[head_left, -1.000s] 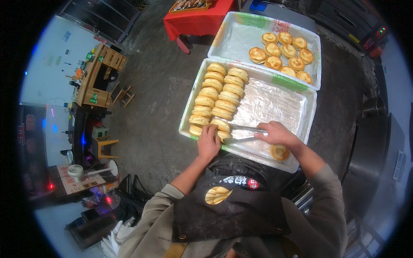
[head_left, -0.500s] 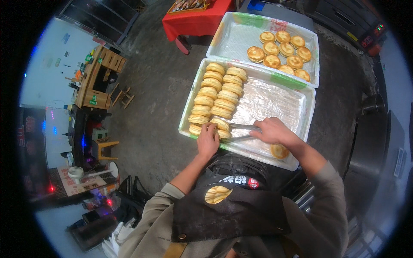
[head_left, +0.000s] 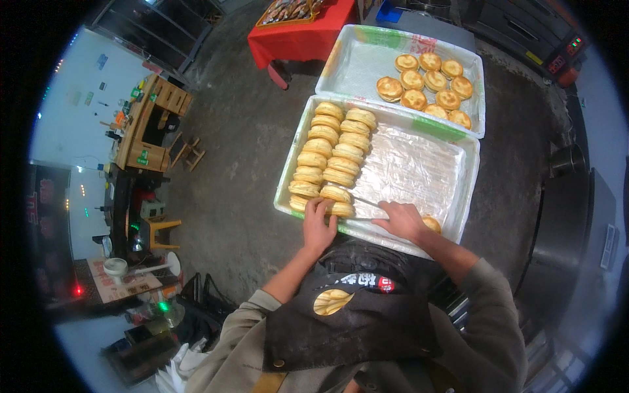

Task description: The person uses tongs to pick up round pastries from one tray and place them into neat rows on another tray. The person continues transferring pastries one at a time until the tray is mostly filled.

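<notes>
My right hand (head_left: 402, 221) is closed around the handle end of metal tongs (head_left: 366, 202). The tong arms reach left to the near end of the second row of round golden pastries. At that end, my left hand (head_left: 318, 226) has its fingers curled against a pastry (head_left: 341, 209), which it partly covers. Another pastry (head_left: 335, 193) stands on edge just beyond. Both belong to two rows of pastries standing on edge along the left side of a white foam box (head_left: 464, 196) lined with shiny film. A single pastry (head_left: 431, 223) lies near my right wrist, partly hidden.
A second foam box (head_left: 367, 62) adjoins the far side, holding several pastries (head_left: 434, 80) lying flat. Beyond it, a red-covered table (head_left: 298, 42) carries a tray of packets (head_left: 286, 12). Dark metal equipment (head_left: 565, 223) stands on the right. A wooden desk (head_left: 147, 124) is far left.
Both hands have shifted slightly nearer to me, the right one also a little left. The tongs remain at the row's near end. The whole view has moved slightly.
</notes>
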The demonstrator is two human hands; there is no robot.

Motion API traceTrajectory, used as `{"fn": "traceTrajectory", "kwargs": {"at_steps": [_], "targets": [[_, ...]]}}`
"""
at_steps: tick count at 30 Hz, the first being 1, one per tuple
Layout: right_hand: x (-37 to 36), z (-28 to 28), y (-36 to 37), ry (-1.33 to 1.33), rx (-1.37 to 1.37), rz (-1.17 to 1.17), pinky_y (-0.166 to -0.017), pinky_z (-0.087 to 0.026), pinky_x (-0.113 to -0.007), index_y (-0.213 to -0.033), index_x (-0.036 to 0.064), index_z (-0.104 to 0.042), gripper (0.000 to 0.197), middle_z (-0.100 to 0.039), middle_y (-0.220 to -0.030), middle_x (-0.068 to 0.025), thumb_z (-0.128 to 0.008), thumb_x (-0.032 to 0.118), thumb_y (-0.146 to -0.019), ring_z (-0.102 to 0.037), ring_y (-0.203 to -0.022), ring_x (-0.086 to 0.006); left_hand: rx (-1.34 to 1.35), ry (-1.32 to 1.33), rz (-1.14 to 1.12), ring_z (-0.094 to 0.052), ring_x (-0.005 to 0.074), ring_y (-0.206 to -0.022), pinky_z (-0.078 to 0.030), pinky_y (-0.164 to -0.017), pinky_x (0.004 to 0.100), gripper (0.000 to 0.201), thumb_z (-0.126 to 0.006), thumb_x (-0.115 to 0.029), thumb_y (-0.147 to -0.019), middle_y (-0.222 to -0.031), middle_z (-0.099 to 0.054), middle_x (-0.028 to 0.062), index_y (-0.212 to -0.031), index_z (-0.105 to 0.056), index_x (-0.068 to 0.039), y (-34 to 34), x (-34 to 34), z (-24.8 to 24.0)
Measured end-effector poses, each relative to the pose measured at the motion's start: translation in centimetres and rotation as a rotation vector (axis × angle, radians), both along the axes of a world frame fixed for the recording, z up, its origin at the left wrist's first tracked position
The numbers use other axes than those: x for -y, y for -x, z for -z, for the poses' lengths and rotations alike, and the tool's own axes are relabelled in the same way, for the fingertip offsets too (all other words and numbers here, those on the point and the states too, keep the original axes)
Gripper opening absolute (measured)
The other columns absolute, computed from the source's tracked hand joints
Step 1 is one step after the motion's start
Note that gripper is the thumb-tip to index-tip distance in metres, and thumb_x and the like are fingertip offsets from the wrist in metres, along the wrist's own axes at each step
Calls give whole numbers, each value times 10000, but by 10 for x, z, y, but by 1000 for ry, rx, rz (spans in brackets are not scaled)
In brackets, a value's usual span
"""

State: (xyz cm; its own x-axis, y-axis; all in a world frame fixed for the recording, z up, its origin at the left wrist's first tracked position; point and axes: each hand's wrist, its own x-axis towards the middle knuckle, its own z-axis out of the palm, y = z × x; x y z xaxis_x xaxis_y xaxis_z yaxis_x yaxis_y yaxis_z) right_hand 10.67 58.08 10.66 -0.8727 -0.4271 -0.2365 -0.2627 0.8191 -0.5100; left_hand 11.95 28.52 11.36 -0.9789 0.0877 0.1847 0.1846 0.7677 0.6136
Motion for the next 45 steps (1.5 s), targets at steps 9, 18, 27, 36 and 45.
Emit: {"fn": "traceTrajectory", "kwargs": {"at_steps": [9, 18, 27, 36, 45], "targets": [[-9, 18, 9, 224, -91, 159, -928, -597, -508, -1306, 64, -718, 552, -790, -1154, -199, -767, 514, -991, -752, -1073, -429, 113, 86, 13, -673, 402, -1109, -534, -949, 484, 304, -767, -91, -859, -1166, -660, 161, -1157, -713, -65, -4, 0, 4], [3, 4, 6, 204, 64, 198, -957, -582, -514, -1317, 50, -704, 604, -776, -1151, -254, -818, 513, -946, -737, -1115, -445, 76, 128, 48, -697, 410, -979, -529, -905, 509, 178, -768, -180, -847, -1023, -738, 176, -968, -757, -50, 6, -8, -1], [-96, -38, 17, -17, 179, 220, -1005, -552, -503, -1358, 27, -680, 560, -743, -1230, -235, -819, 379, -945, -709, -1159, -413, 37, 173, -61, -697, 389, -921, -523, -864, 509, 196, -841, -209, -800, -898, -724, 166, -834, -739, -46, 8, -15, 1], [-109, -13, 3, 17, -30, 128, -1049, -530, -499, -1376, 44, -687, 590, -640, -1319, -210, -844, 309, -873, -628, -1212, -411, 49, 174, -196, -703, 424, -690, -578, -714, 518, 314, -877, -289, -779, -714, -719, 195, -668, -743, -28, 18, -21, 0], [-124, 41, -5, -320, 298, -214, -1014, -562, -476, -1175, 115, -795, 626, -759, -1136, -181, -928, 513, -710, -701, -1140, -388, 24, 131, -215, -706, 409, -695, -578, -692, 517, 267, -889, -249, -775, -697, -707, 185, -681, -732, -55, 13, -16, 6]]}}
